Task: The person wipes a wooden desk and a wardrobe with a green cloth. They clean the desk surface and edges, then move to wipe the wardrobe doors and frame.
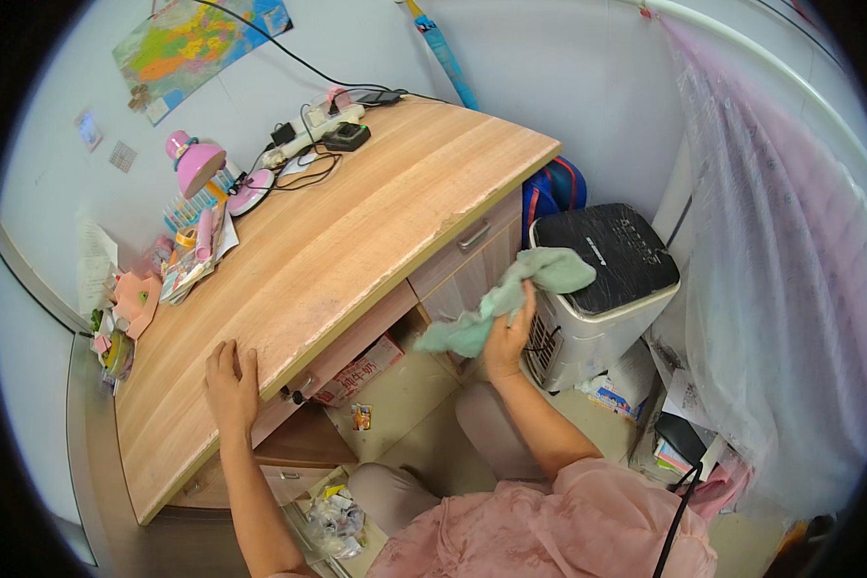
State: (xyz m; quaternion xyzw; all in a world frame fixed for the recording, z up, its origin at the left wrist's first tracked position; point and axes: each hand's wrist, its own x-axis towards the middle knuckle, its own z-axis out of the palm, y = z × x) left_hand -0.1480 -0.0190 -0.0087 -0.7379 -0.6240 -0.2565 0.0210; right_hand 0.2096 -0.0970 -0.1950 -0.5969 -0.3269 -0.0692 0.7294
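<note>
My right hand [509,332] grips a pale green cloth [467,328] off the right side of the desk. One end of the cloth hangs toward the drawers, and the other reaches over the edge of a white appliance with a black top [602,255]. My left hand [231,385] rests on the near edge of the wooden desk [356,231], fingers stretched out and nothing in them.
A pink lamp [197,166], a power strip [323,130] with cables and a black charger [346,137] stand along the desk's back. Papers and stationery line its left end. A translucent curtain [771,260] hangs at right. An open drawer [332,525] holds plastic bags.
</note>
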